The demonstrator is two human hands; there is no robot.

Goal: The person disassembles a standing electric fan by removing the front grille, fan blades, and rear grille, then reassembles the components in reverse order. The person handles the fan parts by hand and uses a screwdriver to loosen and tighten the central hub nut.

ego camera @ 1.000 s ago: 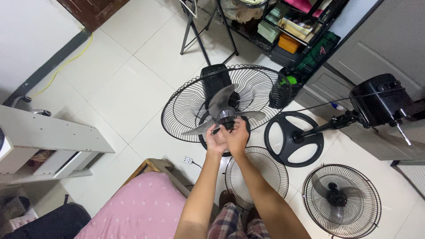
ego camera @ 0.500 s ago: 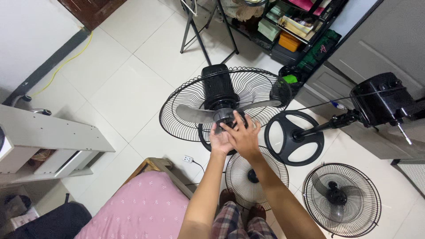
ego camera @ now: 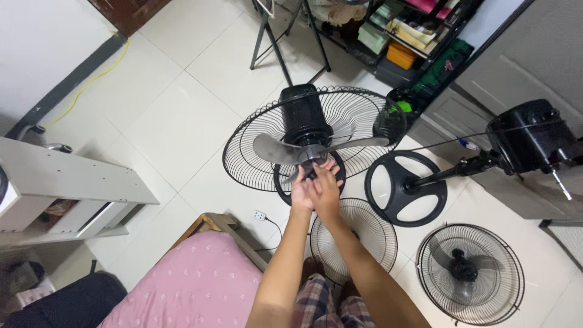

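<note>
A black fan stands on the tiled floor in front of me, with its round wire rear grille (ego camera: 255, 146) and black motor housing (ego camera: 303, 115). A grey translucent fan blade (ego camera: 273, 149) sits on the motor shaft, with its wings spread left and right. Both my hands meet at the blade's hub (ego camera: 313, 157). My left hand (ego camera: 301, 193) grips it from below. My right hand (ego camera: 328, 189) lies beside the left one, fingers curled onto the hub's front. The fan's black round base shows partly behind my hands.
A loose wire grille (ego camera: 358, 243) lies by my knees. To the right a second fan lies tipped, with a black round base (ego camera: 405, 188) and motor head (ego camera: 534, 136). A third grille with blade (ego camera: 470, 273) lies lower right. A pink cushion (ego camera: 194, 285), a white shelf (ego camera: 67, 176) and a cluttered rack (ego camera: 419, 36) stand around.
The fan blade has turned on its shaft: a wing that pointed down-left now points left. My hands stayed together at the hub, fingers shifting around it.
</note>
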